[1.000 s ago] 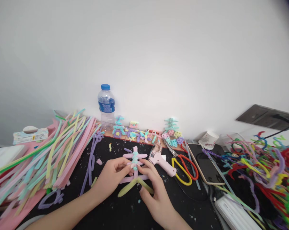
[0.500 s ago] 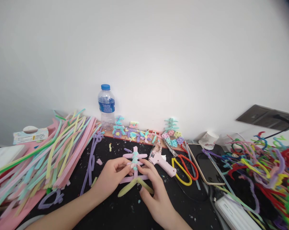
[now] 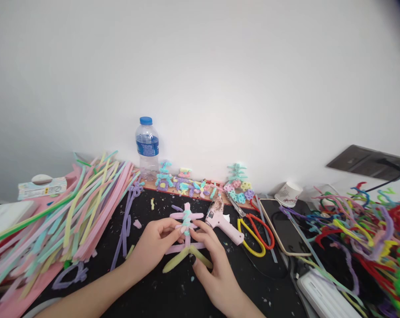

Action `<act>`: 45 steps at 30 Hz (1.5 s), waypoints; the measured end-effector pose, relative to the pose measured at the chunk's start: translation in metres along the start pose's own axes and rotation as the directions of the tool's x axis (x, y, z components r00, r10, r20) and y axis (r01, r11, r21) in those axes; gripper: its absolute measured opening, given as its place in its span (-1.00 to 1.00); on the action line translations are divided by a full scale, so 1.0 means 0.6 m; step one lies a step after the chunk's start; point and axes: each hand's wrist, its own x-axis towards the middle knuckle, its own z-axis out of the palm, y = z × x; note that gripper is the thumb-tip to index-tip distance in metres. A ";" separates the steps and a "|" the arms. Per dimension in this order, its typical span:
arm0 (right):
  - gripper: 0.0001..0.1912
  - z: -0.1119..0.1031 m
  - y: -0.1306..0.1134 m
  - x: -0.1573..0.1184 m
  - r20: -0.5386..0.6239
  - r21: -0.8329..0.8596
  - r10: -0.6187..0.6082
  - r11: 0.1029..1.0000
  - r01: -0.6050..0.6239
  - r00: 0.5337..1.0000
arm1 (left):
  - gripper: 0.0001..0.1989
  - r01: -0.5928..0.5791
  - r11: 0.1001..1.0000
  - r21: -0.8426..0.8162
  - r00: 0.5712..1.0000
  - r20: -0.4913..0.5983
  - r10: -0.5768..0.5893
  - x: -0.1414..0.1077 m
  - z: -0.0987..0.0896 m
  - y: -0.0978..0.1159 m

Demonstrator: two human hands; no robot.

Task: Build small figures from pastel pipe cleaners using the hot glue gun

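Observation:
Between my hands, low over the black tabletop, is a pipe-cleaner figure (image 3: 187, 215) with a pink upright, pink crossbars, a mint strand wound about its middle and two yellow-green strands slanting out at the bottom. My left hand (image 3: 156, 240) pinches its middle from the left. From the right, my right hand (image 3: 213, 260) has its fingers closed on the same middle part, while the dark-nailed thumb lies by the right yellow-green strand. A pink glue gun (image 3: 224, 225) lies just beyond my right hand. Scissors (image 3: 253, 232) with yellow and red handles rest beside it.
Pastel pipe cleaners (image 3: 87, 207) are heaped on the left. A plastic bottle (image 3: 147, 150) and small finished pipe-cleaner pieces (image 3: 200, 187) stand along the wall. To the right are a phone (image 3: 287, 229), a paper cup (image 3: 288, 194), a white power strip (image 3: 325, 293) and tangled bright pipe cleaners (image 3: 372, 238).

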 end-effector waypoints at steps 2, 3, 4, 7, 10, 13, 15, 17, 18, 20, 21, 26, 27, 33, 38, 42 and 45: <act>-0.48 0.000 0.000 0.000 -0.005 -0.008 -0.003 1.000 0.003 1.000 | -0.78 0.000 1.000 -0.003 1.000 0.003 0.000 0.001 0.000 0.000; -0.48 0.000 0.000 0.000 -0.008 -0.012 -0.006 1.000 0.006 1.000 | -0.78 0.001 1.000 -0.006 1.000 0.005 -0.001 0.001 0.000 0.000; -0.48 0.000 -0.001 0.001 -0.012 -0.017 -0.009 1.000 0.009 1.000 | -0.78 0.001 1.000 -0.007 1.000 0.002 -0.001 0.001 0.000 0.000; -0.47 0.001 -0.002 0.001 -0.017 -0.017 -0.021 1.000 0.020 1.000 | -0.78 0.000 1.000 -0.003 1.000 -0.002 0.000 0.002 -0.001 0.000; -0.47 0.001 -0.003 0.001 -0.020 -0.014 -0.026 1.000 0.026 0.999 | -0.78 -0.003 1.000 0.001 1.000 -0.002 0.003 0.002 -0.001 0.000; -0.48 0.001 -0.002 0.001 -0.021 -0.021 -0.023 1.000 0.023 0.999 | -0.79 -0.002 1.000 -0.002 1.000 -0.003 0.002 0.001 0.000 0.000; -0.48 0.001 -0.001 0.000 -0.023 -0.027 -0.023 0.999 0.023 0.999 | -0.80 0.001 1.000 -0.005 1.000 -0.004 -0.001 0.001 0.000 0.000; -0.48 0.001 -0.001 0.000 -0.025 -0.032 -0.026 0.999 0.025 0.999 | -0.80 0.003 1.000 -0.009 1.000 -0.004 -0.003 0.000 0.000 0.000; -0.48 0.001 -0.001 0.000 -0.026 -0.034 -0.026 0.999 0.025 0.999 | -0.80 0.002 1.000 -0.009 1.000 -0.003 -0.002 0.000 -0.001 -0.001; -0.47 0.001 -0.002 0.000 -0.028 -0.033 -0.024 0.999 0.023 0.999 | -0.80 0.000 1.000 -0.009 1.000 -0.002 0.000 0.000 -0.001 -0.001; -0.47 0.001 -0.003 0.001 -0.028 -0.031 -0.023 0.999 0.022 0.999 | -0.80 -0.001 1.000 -0.007 1.000 -0.002 0.001 0.000 -0.001 -0.001; -0.47 0.001 -0.004 0.002 -0.024 -0.022 -0.018 1.000 0.018 1.000 | -0.79 -0.003 1.000 0.003 1.000 -0.006 0.003 -0.001 -0.001 0.000; -0.47 0.001 -0.004 0.002 -0.023 -0.023 -0.017 1.000 0.016 1.000 | -0.80 -0.002 1.000 0.000 1.000 -0.006 0.002 -0.001 0.000 0.000; -0.47 0.002 -0.005 0.002 -0.018 -0.023 -0.025 0.999 0.025 1.000 | -0.79 -0.003 1.000 -0.001 1.000 -0.013 0.003 -0.001 0.000 0.001; -0.49 0.001 -0.008 0.003 -0.032 -0.025 -0.030 0.999 0.029 0.999 | -0.79 -0.011 1.000 0.014 1.000 -0.012 0.011 -0.001 0.000 0.001; -0.50 0.001 -0.010 0.003 -0.036 -0.018 -0.021 1.000 0.020 0.999 | -0.79 -0.011 1.000 0.014 1.000 -0.010 0.011 0.000 -0.001 0.001; -0.49 0.000 -0.011 0.003 -0.036 -0.011 -0.026 1.000 0.026 0.999 | -0.79 -0.012 1.000 0.004 1.000 -0.001 0.012 0.000 -0.001 0.000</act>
